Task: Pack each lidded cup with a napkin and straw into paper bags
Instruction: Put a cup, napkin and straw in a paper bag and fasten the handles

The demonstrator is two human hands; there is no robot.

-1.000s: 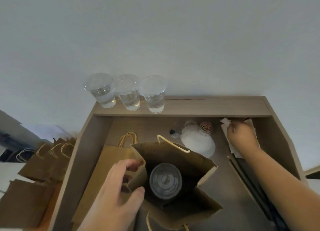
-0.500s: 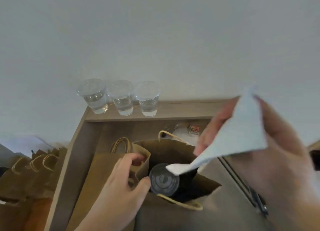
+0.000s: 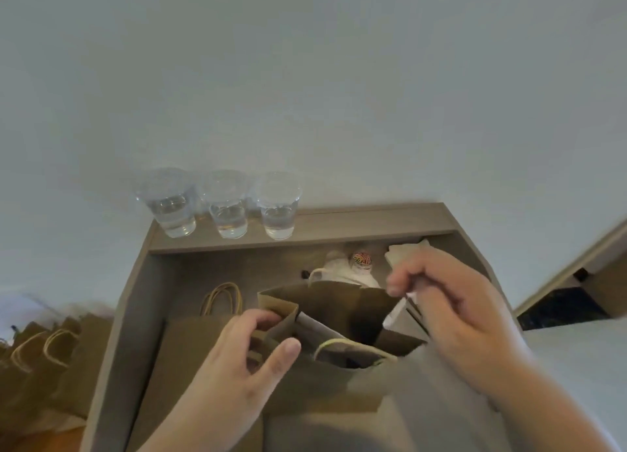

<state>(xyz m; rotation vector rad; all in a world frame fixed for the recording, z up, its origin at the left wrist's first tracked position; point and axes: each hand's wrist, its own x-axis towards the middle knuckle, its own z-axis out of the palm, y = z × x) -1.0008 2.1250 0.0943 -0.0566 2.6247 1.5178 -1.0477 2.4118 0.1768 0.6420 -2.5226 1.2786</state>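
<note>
Head view: the left hand [image 3: 251,356] is pinching open the rim of an upright brown paper bag [image 3: 325,377] while the right hand [image 3: 451,312] is lowering a pinched white napkin [image 3: 395,314] into its mouth. Next, probably a straw. Three clear lidded cups [image 3: 224,204] are waiting on the grey-brown wooden tabletop [image 3: 373,219], against a pale wall.

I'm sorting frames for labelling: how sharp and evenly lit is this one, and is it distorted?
Head view: soft overall, right hand motion-blurred; inside of the open paper bag in deep shadow, contents unreadable; wide-angle bending of the desk edges; three cups reasonably clear; no strong glare.
</note>
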